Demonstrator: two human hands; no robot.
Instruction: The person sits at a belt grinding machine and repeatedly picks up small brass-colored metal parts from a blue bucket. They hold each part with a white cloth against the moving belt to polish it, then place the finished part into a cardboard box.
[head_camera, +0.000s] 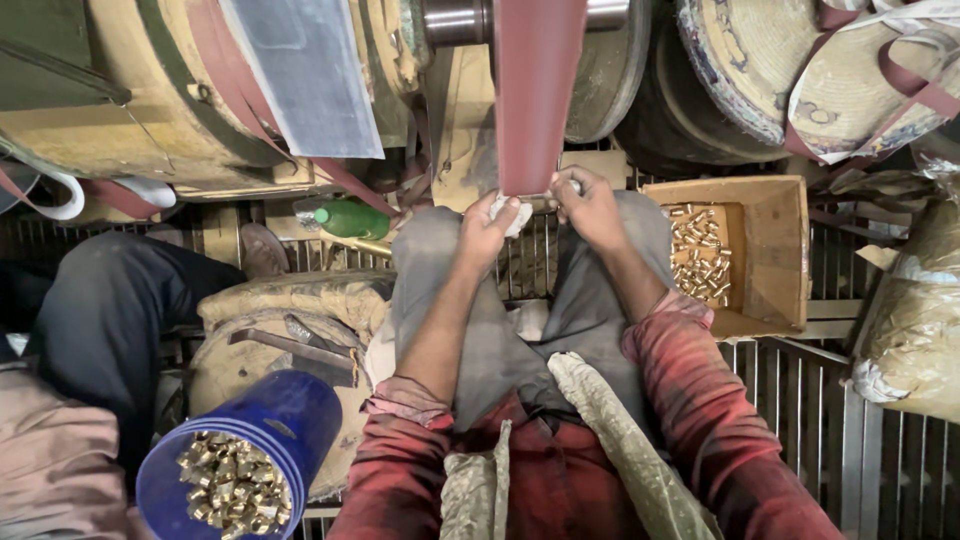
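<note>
At belt (538, 100) foot: left hand (487, 228) closed on white rag (512, 212), right hand (590, 205) pinched small part; rag or fingertips risked catching on abrasive.

A blue bucket (262, 432) full of small brass fittings (232, 484) stands at lower left. A cardboard box (765, 250) on the right holds more brass fittings (698, 254). A green bottle (352, 218) lies near the metal floor grating (850, 450). Worn round wheels (770, 60) hang at upper right.
</note>
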